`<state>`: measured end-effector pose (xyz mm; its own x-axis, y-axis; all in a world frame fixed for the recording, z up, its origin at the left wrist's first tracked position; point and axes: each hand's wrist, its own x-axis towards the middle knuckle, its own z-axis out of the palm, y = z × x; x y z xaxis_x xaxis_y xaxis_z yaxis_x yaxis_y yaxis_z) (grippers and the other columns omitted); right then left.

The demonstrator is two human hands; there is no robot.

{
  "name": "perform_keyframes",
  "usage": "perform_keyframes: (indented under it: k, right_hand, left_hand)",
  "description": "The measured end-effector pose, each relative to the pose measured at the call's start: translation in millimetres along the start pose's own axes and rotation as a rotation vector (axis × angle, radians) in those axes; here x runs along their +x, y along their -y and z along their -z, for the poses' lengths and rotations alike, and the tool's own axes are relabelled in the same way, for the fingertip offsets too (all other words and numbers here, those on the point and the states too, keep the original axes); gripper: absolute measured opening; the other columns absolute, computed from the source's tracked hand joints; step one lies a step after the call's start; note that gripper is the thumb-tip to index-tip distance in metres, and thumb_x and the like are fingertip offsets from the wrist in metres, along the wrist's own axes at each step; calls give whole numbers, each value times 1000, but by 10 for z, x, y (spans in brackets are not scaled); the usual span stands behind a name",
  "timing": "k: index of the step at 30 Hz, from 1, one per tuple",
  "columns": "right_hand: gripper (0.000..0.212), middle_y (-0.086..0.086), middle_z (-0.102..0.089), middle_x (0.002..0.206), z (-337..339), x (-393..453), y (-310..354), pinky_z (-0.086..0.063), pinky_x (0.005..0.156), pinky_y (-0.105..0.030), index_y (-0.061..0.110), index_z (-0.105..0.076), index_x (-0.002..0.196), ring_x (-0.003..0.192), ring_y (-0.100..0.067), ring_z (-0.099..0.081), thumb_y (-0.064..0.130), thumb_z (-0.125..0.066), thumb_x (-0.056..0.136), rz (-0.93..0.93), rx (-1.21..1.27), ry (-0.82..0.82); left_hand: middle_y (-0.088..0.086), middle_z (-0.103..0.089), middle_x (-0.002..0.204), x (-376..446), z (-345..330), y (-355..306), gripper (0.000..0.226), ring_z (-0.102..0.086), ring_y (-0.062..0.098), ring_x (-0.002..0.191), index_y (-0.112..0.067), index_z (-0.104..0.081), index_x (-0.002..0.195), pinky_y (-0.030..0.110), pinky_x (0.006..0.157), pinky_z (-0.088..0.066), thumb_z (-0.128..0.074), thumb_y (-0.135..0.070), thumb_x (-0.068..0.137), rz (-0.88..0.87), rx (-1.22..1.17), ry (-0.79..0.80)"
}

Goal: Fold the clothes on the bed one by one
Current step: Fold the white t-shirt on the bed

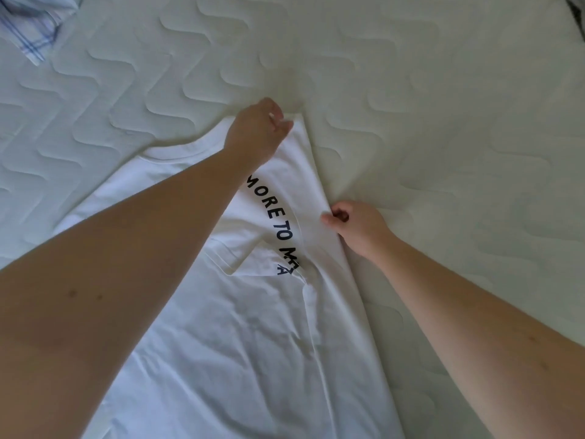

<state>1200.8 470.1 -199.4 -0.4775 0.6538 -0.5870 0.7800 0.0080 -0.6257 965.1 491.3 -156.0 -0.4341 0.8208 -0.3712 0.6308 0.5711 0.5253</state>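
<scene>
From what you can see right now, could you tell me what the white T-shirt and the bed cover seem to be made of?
White T-shirt: probably a thin cotton-type knit with a matte finish; it creases softly and bunches where the left hand and right hand pinch its folded edge. Bed cover: looks like padded, quilted fabric with a slight sheen; wavy stitched channels puff up between the seams.
</scene>
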Motion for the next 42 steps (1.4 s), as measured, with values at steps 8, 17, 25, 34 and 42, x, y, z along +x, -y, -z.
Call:
perform_keyframes:
  k: [8,17,25,34,42]
  right_hand:
    - [22,3,-51,66,-45,-84,88,-32,53,-24,14,-61,83,58,-11,-45,34,-64,93,-16,13,-36]
    - [40,-11,-57,114,-227,-504,201,-41,89,-39,9,-56,118,106,-32,-53,38,-63,92,40,-226,-304]
    - [55,-2,-52,122,-998,-1130,247,-32,88,-37,21,-43,141,108,-26,-48,33,-60,90,287,-627,-247]
    - [15,1,-64,89,-1144,-1220,267,-38,76,-37,18,-69,94,84,-26,-57,14,-65,80,506,-517,-571]
    - [57,-8,-28,159,-1471,-1662,-56,-17,121,-44,11,-36,150,149,-26,-21,25,-48,96,420,-645,-142]
  left_hand:
    - [-5,-65,88,-595,125,627,51,-58,24,99,-25,-57,97,48,95,-37,-60,-72,78,240,327,68]
    - [8,-45,148,-1240,185,970,82,-40,29,138,-14,-36,148,39,107,-36,-66,-56,85,183,185,191]
    - [-6,-61,85,-1400,289,1074,40,-60,11,75,-27,-58,117,22,60,-43,-73,-40,83,220,-206,-52]
    - [4,-64,101,-1639,264,1371,37,-60,21,82,-16,-66,114,30,72,-48,-76,-34,84,464,-130,178]
    - [6,-65,106,-1847,63,1376,37,-59,11,73,-19,-59,118,25,70,-52,-69,-38,88,521,-672,-350]
